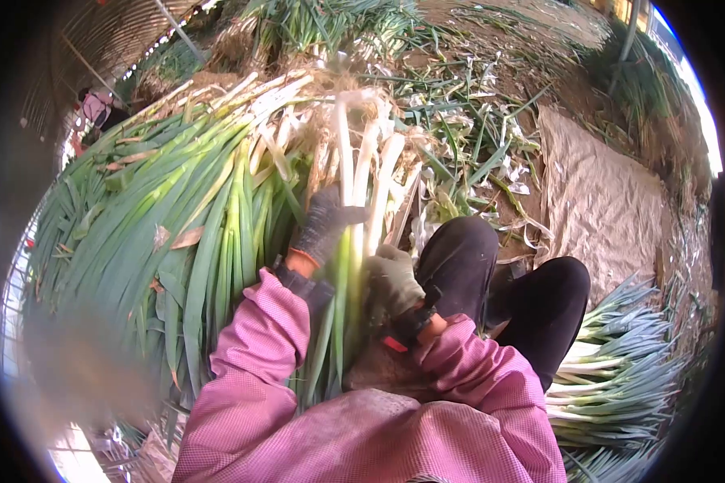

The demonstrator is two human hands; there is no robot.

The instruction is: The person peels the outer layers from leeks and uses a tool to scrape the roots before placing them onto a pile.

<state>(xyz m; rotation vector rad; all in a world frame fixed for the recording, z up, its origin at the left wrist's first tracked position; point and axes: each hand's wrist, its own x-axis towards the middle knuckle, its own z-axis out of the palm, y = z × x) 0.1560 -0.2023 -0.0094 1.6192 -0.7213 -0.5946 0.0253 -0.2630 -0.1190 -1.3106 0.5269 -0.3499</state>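
Several long green onions point(359, 173) stand before me, white root ends pointing away and green leaves running down toward my lap. My left hand point(327, 224), in a dark glove, is closed on these stalks, its thumb across them. Beside it, my right hand point(395, 280) in a grey-beige glove is curled against the stalks' right side; its fingertips are hidden behind the knuckles. On the left lies a large heap of untrimmed green onions point(177, 201), with dry, brownish leaves among them and roots at the far end.
Peeled leaves and scraps point(491, 153) litter the ground ahead right. A brown sheet point(600, 201) lies at right. Near my knees is a pile of cleaner green onions point(612, 370). More bunches point(322, 28) lie at the back. Another person point(97, 106) is at far left.
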